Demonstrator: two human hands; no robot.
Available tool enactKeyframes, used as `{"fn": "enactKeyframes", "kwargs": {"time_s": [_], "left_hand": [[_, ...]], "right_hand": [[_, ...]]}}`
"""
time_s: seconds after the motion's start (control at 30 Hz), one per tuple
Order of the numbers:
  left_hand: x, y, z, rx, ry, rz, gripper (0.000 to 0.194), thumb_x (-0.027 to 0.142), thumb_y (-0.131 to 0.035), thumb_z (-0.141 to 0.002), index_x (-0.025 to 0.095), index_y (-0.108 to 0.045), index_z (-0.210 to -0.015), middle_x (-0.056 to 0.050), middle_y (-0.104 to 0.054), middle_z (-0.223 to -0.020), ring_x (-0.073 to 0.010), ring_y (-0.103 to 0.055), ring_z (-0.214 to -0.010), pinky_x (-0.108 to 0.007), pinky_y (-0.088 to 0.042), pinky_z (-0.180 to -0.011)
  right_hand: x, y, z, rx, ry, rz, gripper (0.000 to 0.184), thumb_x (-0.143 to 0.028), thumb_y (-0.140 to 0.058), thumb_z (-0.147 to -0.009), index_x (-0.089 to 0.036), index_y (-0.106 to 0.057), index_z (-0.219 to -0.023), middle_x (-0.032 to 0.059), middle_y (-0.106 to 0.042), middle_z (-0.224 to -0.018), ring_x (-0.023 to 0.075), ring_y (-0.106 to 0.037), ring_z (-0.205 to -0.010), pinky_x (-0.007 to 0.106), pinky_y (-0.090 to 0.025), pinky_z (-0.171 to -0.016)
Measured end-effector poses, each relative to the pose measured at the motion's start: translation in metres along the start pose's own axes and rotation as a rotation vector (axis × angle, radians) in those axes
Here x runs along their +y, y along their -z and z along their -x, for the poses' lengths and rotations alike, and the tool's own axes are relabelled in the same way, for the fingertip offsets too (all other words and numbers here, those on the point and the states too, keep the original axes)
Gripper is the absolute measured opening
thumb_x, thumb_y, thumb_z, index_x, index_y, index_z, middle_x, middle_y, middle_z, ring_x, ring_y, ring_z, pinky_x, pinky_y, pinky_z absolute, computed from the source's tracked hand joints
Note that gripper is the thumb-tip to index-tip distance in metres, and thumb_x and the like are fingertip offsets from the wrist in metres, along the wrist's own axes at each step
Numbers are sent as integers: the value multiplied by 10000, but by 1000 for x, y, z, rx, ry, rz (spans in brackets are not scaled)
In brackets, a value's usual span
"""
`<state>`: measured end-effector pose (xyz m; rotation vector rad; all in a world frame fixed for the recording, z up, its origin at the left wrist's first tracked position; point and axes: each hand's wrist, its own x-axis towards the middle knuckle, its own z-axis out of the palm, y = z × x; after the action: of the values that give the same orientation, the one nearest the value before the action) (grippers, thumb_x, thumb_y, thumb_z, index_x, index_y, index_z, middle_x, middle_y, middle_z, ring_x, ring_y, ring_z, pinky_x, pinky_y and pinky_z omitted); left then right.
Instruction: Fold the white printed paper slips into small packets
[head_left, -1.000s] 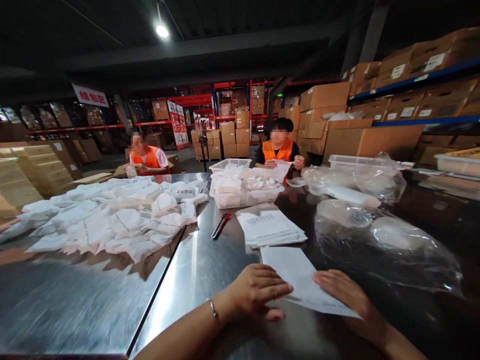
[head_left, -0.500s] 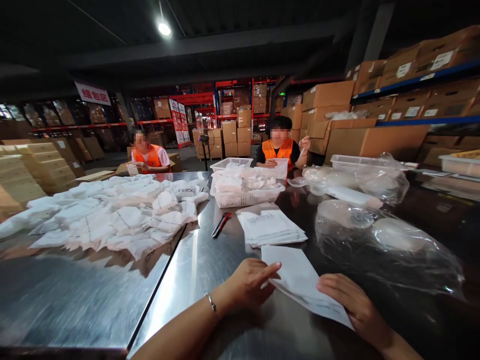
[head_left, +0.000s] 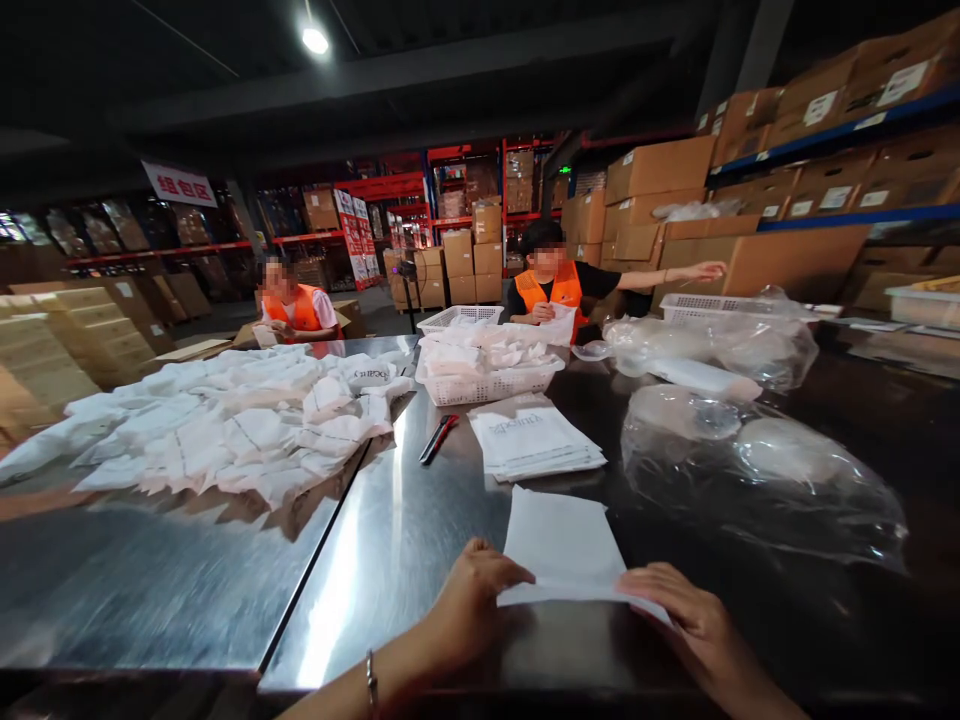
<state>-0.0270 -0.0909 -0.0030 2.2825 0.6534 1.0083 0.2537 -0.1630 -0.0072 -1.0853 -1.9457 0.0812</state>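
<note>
A flat white bag (head_left: 562,540) lies on the steel table (head_left: 405,540) just in front of me. My left hand (head_left: 469,610) pinches its near left edge, fingers closed on it. At the near right corner my right hand (head_left: 679,620) grips the same bag, which is lifted a little at the front. Just beyond lies a stack of printed white bags (head_left: 532,440).
A heap of white cloth bags (head_left: 225,420) covers the left table. A white basket (head_left: 487,375) of bags and a red-and-black cutter (head_left: 437,438) lie ahead. Clear plastic bags (head_left: 757,460) fill the right. Two people in orange vests sit across. Cardboard boxes fill shelves behind.
Both my hands have drawn the white bag nearer and squared it, lifting its near edge. The person opposite has stretched an arm out to the right.
</note>
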Motion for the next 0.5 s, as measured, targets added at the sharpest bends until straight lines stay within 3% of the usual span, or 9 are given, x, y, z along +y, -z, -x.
{"fn": "enactKeyframes", "kwargs": {"time_s": [0.1, 0.2, 0.33, 0.5], "left_hand": [[12, -7, 11, 176, 351, 185, 335, 434, -533, -892, 182, -697, -746, -45, -714, -729, -199, -651, -713, -290, -498, -674], [20, -16, 19, 351, 475, 269, 494, 602, -532, -868, 166, -617, -651, -44, -671, -641, -189, -624, -631, -258, -475, -588], [17, -34, 37, 546, 471, 41, 584, 679, -435, -892, 180, -638, -667, -39, -635, -574, -185, -595, -538, -261, -468, -515], [9, -51, 57, 682, 335, -254, 504, 566, -365, -967, 233, -677, -752, -40, -705, -684, -202, -660, -580, -277, -518, -542]], "right_hand": [[-15, -10, 6, 117, -292, -121, 441, -580, -504, -917, -255, -752, -751, 40, -715, -721, 215, -689, -619, 245, -579, -540], [-25, -21, 14, 231, -436, -161, 463, -638, -547, -858, -244, -737, -706, 25, -701, -647, 215, -678, -555, 216, -554, -481], [-42, -32, 23, 339, -511, -46, 497, -644, -504, -871, -238, -694, -658, 17, -684, -601, 196, -660, -501, 183, -500, -401], [-68, -43, 31, 399, -439, 223, 492, -562, -390, -964, -259, -627, -657, 1, -643, -535, 194, -619, -427, 229, -476, -359]]}}
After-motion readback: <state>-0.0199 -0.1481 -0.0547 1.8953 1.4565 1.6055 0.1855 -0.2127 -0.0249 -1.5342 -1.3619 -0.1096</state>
